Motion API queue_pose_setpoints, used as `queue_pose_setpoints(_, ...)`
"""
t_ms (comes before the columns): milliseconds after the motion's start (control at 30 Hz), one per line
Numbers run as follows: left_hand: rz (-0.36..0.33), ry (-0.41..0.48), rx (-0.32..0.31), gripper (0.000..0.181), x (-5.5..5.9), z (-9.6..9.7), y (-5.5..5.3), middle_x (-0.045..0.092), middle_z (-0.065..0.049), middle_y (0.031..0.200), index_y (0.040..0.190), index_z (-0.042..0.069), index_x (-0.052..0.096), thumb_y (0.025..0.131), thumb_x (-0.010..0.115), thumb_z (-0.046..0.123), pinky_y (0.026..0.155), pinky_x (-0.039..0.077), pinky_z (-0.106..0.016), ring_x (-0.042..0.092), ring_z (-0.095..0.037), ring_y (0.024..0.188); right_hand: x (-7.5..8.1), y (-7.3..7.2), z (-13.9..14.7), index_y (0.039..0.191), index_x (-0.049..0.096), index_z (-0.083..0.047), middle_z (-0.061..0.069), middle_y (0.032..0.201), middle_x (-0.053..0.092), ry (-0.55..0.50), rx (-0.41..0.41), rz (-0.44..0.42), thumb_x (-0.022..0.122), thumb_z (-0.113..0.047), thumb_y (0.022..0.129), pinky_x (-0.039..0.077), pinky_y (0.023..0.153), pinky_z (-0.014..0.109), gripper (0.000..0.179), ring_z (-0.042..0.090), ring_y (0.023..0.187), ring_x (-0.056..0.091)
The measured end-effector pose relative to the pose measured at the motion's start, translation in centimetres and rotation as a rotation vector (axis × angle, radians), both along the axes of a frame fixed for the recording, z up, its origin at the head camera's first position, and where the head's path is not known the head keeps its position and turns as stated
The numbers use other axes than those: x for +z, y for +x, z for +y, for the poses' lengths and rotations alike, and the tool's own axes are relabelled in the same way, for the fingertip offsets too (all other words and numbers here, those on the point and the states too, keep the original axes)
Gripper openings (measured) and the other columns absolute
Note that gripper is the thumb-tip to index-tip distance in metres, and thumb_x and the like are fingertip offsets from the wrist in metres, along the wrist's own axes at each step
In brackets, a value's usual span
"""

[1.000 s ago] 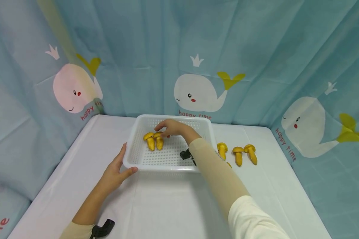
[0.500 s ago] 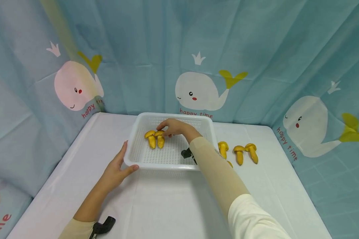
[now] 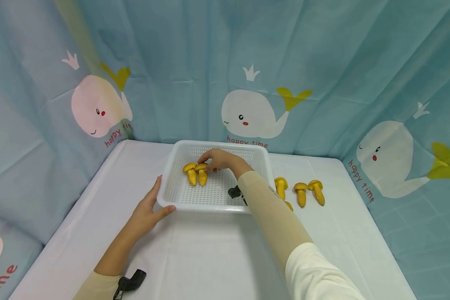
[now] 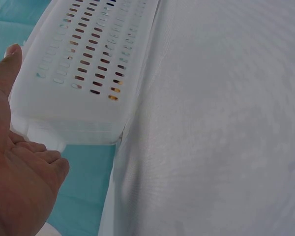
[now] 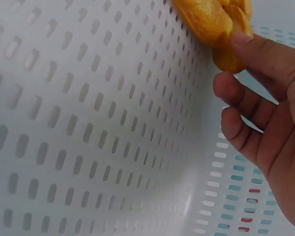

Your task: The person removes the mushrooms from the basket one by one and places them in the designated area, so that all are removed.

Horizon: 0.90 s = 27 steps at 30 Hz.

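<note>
A white perforated plastic basket (image 3: 210,208) stands on the table. My left hand (image 3: 144,214) holds its near left corner, thumb on the front rim and fingers along the left end. In the left wrist view the thumb lies by the rim of the basket (image 4: 64,103). Inside the basket, two yellow mushrooms lie side by side, caps toward the back. With thumb and forefinger my right hand (image 3: 219,159) pinches the cap of the right mushroom (image 3: 202,177); the left mushroom (image 3: 191,175) lies against it. The right wrist view shows the thumb on that cap and the other fingers curled.
Right of the basket, several more yellow mushrooms (image 3: 301,195) lie on the white-covered table (image 3: 206,258), one partly hidden by the right sleeve. A blue curtain (image 3: 172,75) with whale prints surrounds the table. Black camera mounts (image 3: 132,281) sit on the wrists.
The head view has shifted slightly. Both hands, the basket and the mushrooms keep their places relative to each other.
</note>
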State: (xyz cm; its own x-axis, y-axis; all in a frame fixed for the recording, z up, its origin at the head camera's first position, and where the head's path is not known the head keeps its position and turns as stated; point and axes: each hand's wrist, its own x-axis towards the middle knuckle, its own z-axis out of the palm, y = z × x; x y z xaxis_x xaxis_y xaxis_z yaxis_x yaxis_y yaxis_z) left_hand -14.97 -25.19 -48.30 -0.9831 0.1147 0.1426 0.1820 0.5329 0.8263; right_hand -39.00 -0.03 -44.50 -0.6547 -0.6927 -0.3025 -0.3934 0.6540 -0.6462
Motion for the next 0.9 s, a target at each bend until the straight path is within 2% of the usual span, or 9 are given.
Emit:
queue_pose_setpoints(133,-0.001,0.004,-0.002,0.111,0.0,0.0,0.0,0.008,0.003,0.172,0.162,0.043,0.002,0.087,0.083,0.032,0.115,0.023,-0.075,0.014,-0.041,0.157,0.1,0.1,0.0,0.133,0.068,-0.017,0.004,0.142,0.060,0.003,0.016,0.031,0.072,-0.013,0.096,0.060,0.075,0.037,0.037,0.025,0.078,0.061)
queue_pose_setpoints(300,-0.002,-0.006,0.000,0.111,0.0,0.0,0.0,0.008,0.000,0.173,0.163,0.040,0.001,0.088,0.082,0.033,0.115,0.023,-0.074,0.014,-0.042,0.156,0.5,0.2,0.2,0.132,0.069,-0.018,0.001,0.138,0.063,-0.006,0.030,0.054,0.073,-0.013,0.096,0.059,0.073,0.031,0.036,0.018,0.084,0.061)
queue_pose_setpoints(367,-0.005,-0.009,0.001,0.111,0.0,-0.1,0.0,0.008,0.000,0.173,0.163,0.040,0.001,0.088,0.082,0.033,0.115,0.023,-0.075,0.014,-0.043,0.156,0.8,0.2,0.2,0.132,0.069,-0.018,0.001,0.138,0.063,-0.010,0.033,0.067,0.072,-0.014,0.096,0.060,0.075,0.033,0.036,0.017,0.084,0.061)
queue_pose_setpoints(567,-0.009,-0.001,-0.003,0.111,0.1,-0.2,0.0,0.008,0.001,0.173,0.163,0.041,0.001,0.088,0.082,0.032,0.115,0.023,-0.074,0.014,-0.042,0.157,1.7,0.1,0.4,0.134,0.068,-0.015,0.004,0.137,0.064,-0.024,0.062,0.124,0.068,-0.014,0.099,0.061,0.080,0.049,0.035,0.019,0.068,0.057)
queue_pose_setpoints(667,-0.011,0.000,-0.001,0.111,0.2,-0.1,0.0,0.007,0.000,0.173,0.164,0.039,0.001,0.088,0.082,0.033,0.115,0.022,-0.074,0.013,-0.042,0.156,2.3,0.3,0.7,0.133,0.068,-0.017,0.002,0.133,0.065,-0.034,0.064,0.141,0.065,-0.014,0.100,0.061,0.081,0.050,0.034,0.019,0.071,0.058)
queue_pose_setpoints(767,-0.011,0.004,-0.004,0.111,0.2,-0.1,0.0,0.007,0.000,0.173,0.164,0.038,0.001,0.088,0.082,0.035,0.116,0.022,-0.074,0.012,-0.043,0.157,3.1,0.6,1.0,0.132,0.068,-0.020,-0.002,0.128,0.066,-0.045,0.061,0.152,0.064,-0.015,0.100,0.060,0.079,0.047,0.033,0.020,0.075,0.059)
queue_pose_setpoints(900,-0.013,0.012,-0.010,0.110,0.1,-0.1,0.0,0.006,0.000,0.173,0.164,0.039,0.002,0.088,0.082,0.037,0.116,0.021,-0.075,0.012,-0.042,0.157,4.1,0.9,1.2,0.135,0.067,-0.020,-0.005,0.127,0.066,-0.044,0.069,0.174,0.063,-0.017,0.101,0.059,0.072,0.036,0.034,0.020,0.076,0.060)
